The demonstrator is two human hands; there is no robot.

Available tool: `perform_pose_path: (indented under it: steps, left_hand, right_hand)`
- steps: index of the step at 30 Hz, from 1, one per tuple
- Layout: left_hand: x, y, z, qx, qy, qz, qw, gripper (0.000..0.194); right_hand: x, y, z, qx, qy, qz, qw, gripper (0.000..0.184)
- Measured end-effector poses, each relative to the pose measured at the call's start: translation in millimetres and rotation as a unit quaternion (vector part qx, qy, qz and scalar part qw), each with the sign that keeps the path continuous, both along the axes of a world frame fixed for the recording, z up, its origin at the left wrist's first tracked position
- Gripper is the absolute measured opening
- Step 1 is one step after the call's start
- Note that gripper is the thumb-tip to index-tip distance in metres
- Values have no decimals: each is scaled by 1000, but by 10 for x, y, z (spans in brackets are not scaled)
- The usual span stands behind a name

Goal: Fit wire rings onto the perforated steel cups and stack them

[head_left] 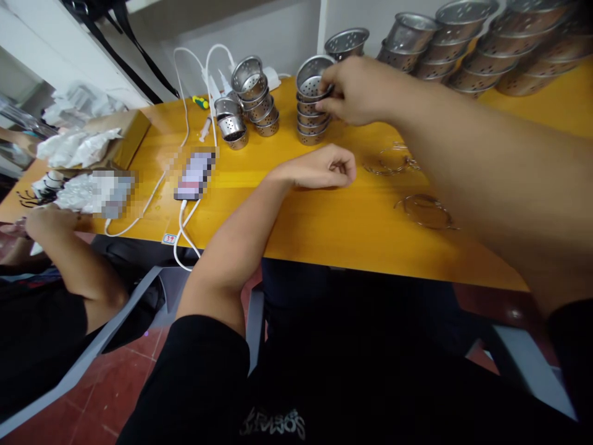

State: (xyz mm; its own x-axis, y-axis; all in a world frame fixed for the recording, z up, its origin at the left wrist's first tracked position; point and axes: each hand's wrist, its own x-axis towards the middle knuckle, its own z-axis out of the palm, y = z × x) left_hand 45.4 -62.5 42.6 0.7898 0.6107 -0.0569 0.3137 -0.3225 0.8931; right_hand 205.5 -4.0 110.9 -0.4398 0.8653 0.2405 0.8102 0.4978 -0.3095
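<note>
My right hand (354,89) reaches to a stack of perforated metal cups, its thumb and fingers pinching the rim of the top cup (315,67). Below it, several more cups (312,123) are nested upright on the orange table. My left hand (324,168) rests just in front of this stack, loosely curled, with nothing visible in its fingers. To the right, thin wire loops (426,211) lie on the table, with another wire bundle (393,159) farther back, partly covered by my right forearm.
Leaning cup stacks (254,93) stand left; larger stacks (486,55) line the back right. A phone (195,176) with a white cable, a syringe (205,130) and a power strip (273,79) lie left. A co-worker's hand (49,222) is beside plastic bags (78,145) and a cardboard box (136,133).
</note>
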Motion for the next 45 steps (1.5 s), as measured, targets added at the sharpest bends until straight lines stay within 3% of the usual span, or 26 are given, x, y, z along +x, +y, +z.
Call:
perform_pose_path:
  steps: [5,10,12,16,20,23,27,32,35,40,45]
  left_hand:
    - [-9,27,-26,3,3,-7,1000,17]
    - [-12,40,-37,19,-21,24,999,17]
    - [-12,74,-70,34,-39,59,997,18]
    - [-24,178,-180,64,-74,118,988,16]
    - [-45,241,-262,82,-85,109,987,16]
    - [-56,274,-305,95,-92,97,987,22]
    - [-65,358,-387,115,-89,99,984,25]
    - [-86,413,-430,115,-80,103,985,31]
    - [-106,383,-397,101,-86,96,986,41]
    - [-45,345,-408,105,-135,58,984,100]
    - [31,401,-502,141,-155,59,976,104]
  right_hand:
    - [491,-261,-73,-3,30,-30,999,22]
    - [893,-312,-158,-46,94,-32,994,4]
    - [962,-298,-190,-45,113,-13,992,10]
    - [934,-260,-263,-32,185,12,982,17]
    - [782,-246,-351,-66,289,14,955,29]
    - [689,-274,-389,-72,310,19,948,44]
    - [679,-332,-354,-22,337,19,941,56]
    - [851,-468,-245,73,411,14,909,58]
    - [1033,-639,-227,68,377,21,924,56]
    - [1223,-868,-363,-20,230,101,968,37]
    - [1187,-870,-477,-147,195,148,958,26]
